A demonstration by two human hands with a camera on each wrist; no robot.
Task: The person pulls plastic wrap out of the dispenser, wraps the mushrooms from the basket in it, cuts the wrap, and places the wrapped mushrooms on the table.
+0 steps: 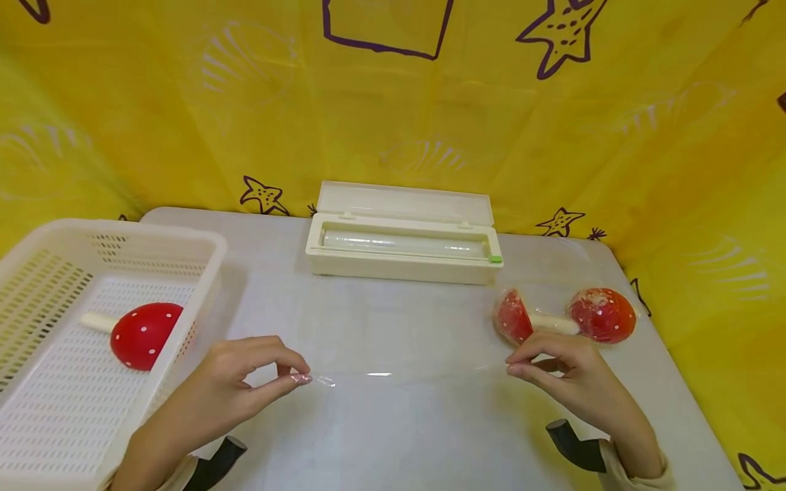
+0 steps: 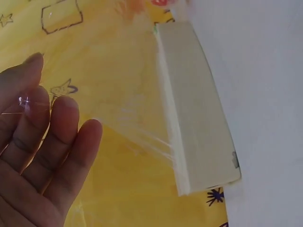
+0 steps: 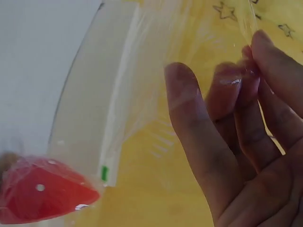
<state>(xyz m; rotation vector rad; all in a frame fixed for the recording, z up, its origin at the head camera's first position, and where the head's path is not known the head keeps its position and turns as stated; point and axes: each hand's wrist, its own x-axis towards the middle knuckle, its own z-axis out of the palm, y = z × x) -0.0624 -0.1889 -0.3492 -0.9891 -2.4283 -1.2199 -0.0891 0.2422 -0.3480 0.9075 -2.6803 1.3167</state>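
A clear sheet of plastic wrap (image 1: pixel 379 374) stretches between my hands, its front edge showing as a thin glint. My left hand (image 1: pixel 242 378) pinches one corner between thumb and fingers; my right hand (image 1: pixel 574 372) pinches the other. Toward the back stands a cream wrap dispenser (image 1: pixel 402 267), lid (image 1: pixel 405 201) raised, with a film roll (image 1: pixel 402 243) inside. Both wrist views show the film running from the dispenser (image 2: pixel 199 109) to the fingers. Just beyond my right hand lie red, white-dotted toy mushrooms (image 1: pixel 603 315) covered in film; the hand partly overlaps them in the head view.
At left, a white plastic basket (image 1: pixel 215 256) holds an unwrapped red toy mushroom (image 1: pixel 147 335) with a pale stem. The table has a whitish cover (image 1: pixel 393 443). A yellow patterned cloth (image 1: pixel 393 102) hangs behind the table and along its right side.
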